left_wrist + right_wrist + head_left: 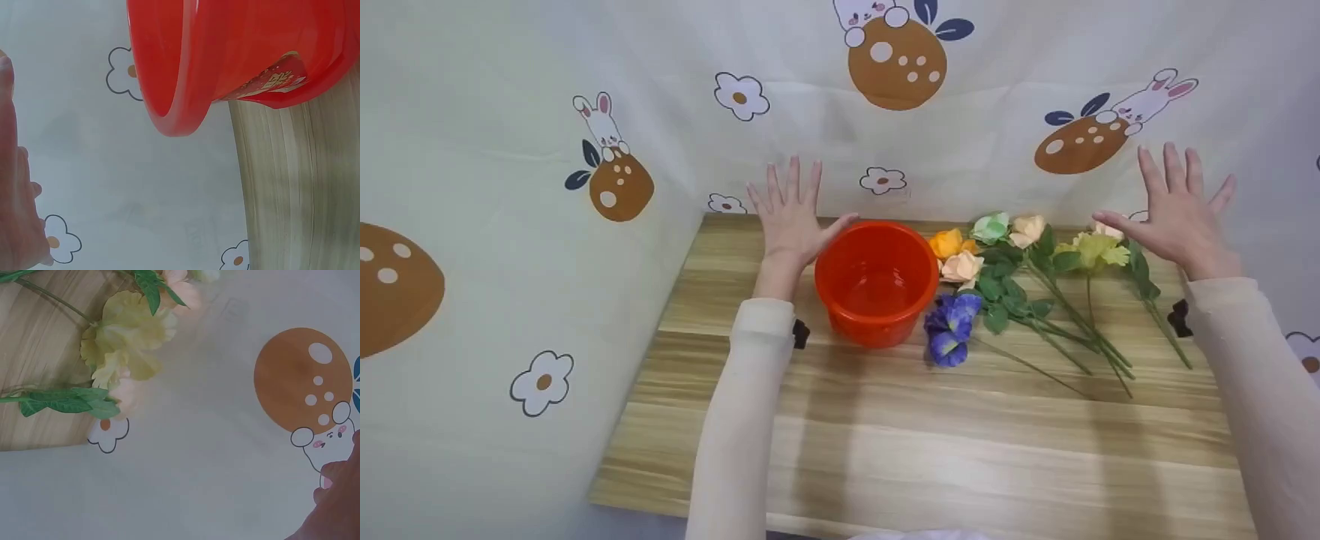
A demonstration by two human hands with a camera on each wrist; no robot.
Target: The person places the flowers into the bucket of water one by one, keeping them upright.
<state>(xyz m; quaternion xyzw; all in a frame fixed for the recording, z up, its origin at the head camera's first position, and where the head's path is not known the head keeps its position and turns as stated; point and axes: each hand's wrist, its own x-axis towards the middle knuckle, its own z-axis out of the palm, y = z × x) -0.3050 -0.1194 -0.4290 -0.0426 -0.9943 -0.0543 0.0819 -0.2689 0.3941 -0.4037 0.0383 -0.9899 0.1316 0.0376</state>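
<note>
Pale sleeves [733, 427] of plain, closely fitted fabric with banded cuffs extend forward over the bench [960, 457], whose surface carries streaked, light-brown wood grain with a slight sheen. Left hand [790, 217]: fingers straight and spread, thumb extended, raised beside the left side of the red bucket [877, 330] and apart from it. Right hand [1177, 221]: fingers likewise straight and spread, raised over the right end of the flower group, holding nothing. The bucket stands upright toward the rear of the bench; it is round, glossy, plastic-looking and slightly tapered, with a thick rounded rim and a gold-printed label [275, 79] on its wall. Artificial-looking flowers lie to its right: a ruffled purple flower [952, 330], a cupped orange flower [949, 244], a layered peach rose [962, 268], a pale green flower [990, 226] and a frilled yellow flower [1095, 250]. Thin, straight green stems [1065, 303] point toward the near right; oval leaves [996, 319] cluster nearby. Behind hangs lightly creased cloth [810, 127], printed with rabbits, rounded brown shapes and outlined blossoms.
</note>
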